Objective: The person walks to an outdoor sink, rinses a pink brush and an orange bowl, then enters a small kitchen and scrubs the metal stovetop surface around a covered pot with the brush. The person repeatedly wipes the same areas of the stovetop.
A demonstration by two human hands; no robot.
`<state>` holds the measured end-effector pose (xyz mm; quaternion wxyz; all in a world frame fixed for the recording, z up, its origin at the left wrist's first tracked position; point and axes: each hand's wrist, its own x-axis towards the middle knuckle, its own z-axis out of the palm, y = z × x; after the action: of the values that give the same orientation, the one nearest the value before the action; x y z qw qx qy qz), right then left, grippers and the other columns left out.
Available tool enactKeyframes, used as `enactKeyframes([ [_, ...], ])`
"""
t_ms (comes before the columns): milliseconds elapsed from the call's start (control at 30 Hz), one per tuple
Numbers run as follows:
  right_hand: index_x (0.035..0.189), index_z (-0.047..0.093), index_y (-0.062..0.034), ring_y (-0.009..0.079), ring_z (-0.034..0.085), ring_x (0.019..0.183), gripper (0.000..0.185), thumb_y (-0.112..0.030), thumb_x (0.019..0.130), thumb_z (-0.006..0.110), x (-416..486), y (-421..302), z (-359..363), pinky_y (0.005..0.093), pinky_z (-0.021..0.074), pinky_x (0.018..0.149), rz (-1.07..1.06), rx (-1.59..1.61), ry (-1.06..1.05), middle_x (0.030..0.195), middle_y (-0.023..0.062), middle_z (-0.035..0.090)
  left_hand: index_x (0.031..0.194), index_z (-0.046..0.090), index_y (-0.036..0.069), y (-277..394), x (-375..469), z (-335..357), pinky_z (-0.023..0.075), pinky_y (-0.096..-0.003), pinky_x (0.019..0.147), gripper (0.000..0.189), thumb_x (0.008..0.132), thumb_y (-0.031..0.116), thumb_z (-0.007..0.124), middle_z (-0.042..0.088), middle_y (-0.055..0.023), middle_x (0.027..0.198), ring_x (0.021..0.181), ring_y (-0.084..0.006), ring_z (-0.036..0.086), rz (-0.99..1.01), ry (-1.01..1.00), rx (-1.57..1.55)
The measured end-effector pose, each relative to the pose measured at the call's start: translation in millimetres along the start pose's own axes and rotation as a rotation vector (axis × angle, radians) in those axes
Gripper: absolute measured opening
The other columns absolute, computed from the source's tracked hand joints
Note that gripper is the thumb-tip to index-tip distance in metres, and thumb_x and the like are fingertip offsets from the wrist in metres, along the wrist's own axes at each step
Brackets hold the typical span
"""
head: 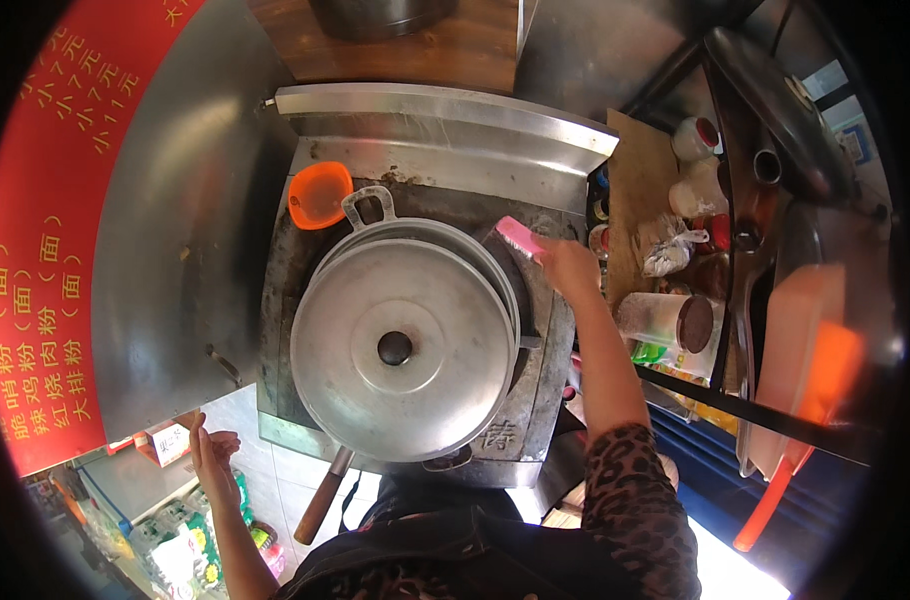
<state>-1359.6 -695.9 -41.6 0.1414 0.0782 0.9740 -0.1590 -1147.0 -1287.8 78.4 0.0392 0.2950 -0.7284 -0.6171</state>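
A pink scrubbing brush [516,235] with pale bristles is gripped by my right hand [571,271], over the dark stove top [556,300] to the right of the pot. My left hand [214,457] is raised in the air at the lower left, fingers apart and holding nothing. Between my arms, a large metal lid [357,292] with a black knob [395,349] lies off-centre over a wide metal pot [462,236]. The pot's loop handle [370,204] points away from me. A wooden handle [322,502] sticks out toward me from under the lid.
An orange plastic bowl [321,195] rests at the stove's back left corner. Behind stands a steel splash guard [455,127]. To the right, a shelf [623,195] carries several jars and bags; an orange-handled plastic scoop [800,375] hangs nearer me. A steel panel [177,262] rises at left.
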Motion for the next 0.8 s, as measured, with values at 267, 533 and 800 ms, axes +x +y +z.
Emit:
enactKeyframes([
  [267,0.127,0.062,-0.0353,0.0373,0.066,0.095,0.035,-0.035,0.091,0.059,-47,14,7,0.0466,0.052,0.082,0.04,0.093,-0.022,0.101,0.0167,0.069,0.137,0.047,0.008,16,4,17,0.0472,-0.0259,0.072,0.04,0.105,0.032,0.042,0.066,-0.0052,0.082,0.074,-0.0114,0.06,0.044,-0.015,-0.015],
  [533,0.128,0.059,-0.0369,0.036,0.067,0.095,0.036,-0.038,0.092,0.058,-25,-13,39,0.0467,0.0533,0.082,0.136,0.058,0.029,0.104,0.0137,0.07,0.137,0.047,0.008,14,0,7,0.0474,-0.0257,0.071,0.041,0.104,0.032,0.044,0.065,-0.005,0.081,0.073,-0.0118,0.06,0.062,0.017,0.0],
  [800,0.13,0.055,-0.0335,0.0346,0.068,0.096,0.036,-0.031,0.094,0.056,-9,-50,35,0.0464,0.0551,0.079,0.305,0.197,0.119,0.104,0.0123,0.07,0.137,0.046,0.007,28,-12,15,0.0479,-0.0258,0.071,0.041,0.104,0.032,0.043,0.065,-0.0044,0.08,0.073,-0.012,0.06,0.13,-0.065,-0.017],
])
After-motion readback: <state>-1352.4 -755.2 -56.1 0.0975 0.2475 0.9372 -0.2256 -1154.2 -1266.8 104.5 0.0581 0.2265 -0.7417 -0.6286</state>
